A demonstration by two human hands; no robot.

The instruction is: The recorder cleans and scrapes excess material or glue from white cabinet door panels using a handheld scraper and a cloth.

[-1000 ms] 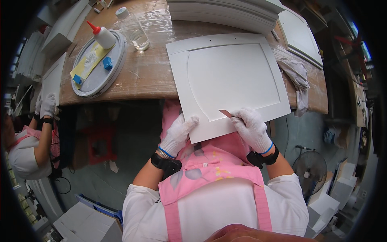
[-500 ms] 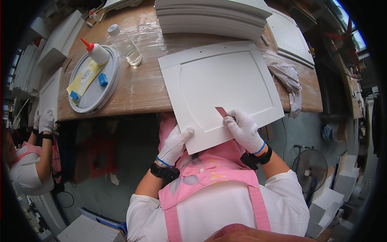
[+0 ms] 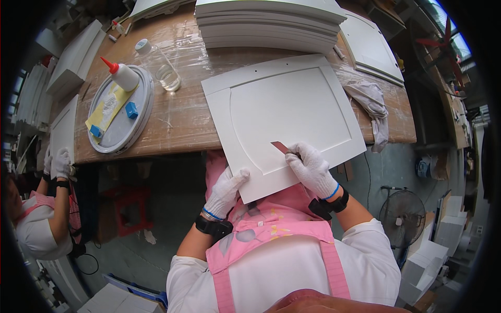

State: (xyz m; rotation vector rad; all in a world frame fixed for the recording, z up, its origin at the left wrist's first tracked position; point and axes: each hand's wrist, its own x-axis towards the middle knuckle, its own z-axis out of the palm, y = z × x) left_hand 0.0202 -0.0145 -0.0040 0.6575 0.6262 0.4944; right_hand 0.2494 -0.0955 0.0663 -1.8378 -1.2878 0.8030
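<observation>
A white panel (image 3: 292,115) with a raised frame and a curved inner edge lies tilted across the table's front edge, its near corner over my lap. My left hand (image 3: 227,191), in a white knit glove, grips its near left edge, thumb on top and fingers hidden underneath. In my gloved right hand (image 3: 311,168) a small reddish-brown strip (image 3: 280,147), perhaps folded sandpaper, is pinched between thumb and fingers. Its free end points left over the panel, near the lower inner frame edge. Whether the strip touches the surface I cannot tell.
Behind the panel rises a stack of white panels (image 3: 269,26). A round lid (image 3: 97,140) at left carries a red-tipped glue bottle (image 3: 125,78) and blue blocks; a clear bottle (image 3: 166,73) stands beside it. A rag (image 3: 371,101) hangs at right. Another person (image 3: 39,221) works at far left.
My right hand with the strip has shifted slightly left over the panel, and the strip now lies at a flatter angle. My left hand keeps its grip on the panel.
</observation>
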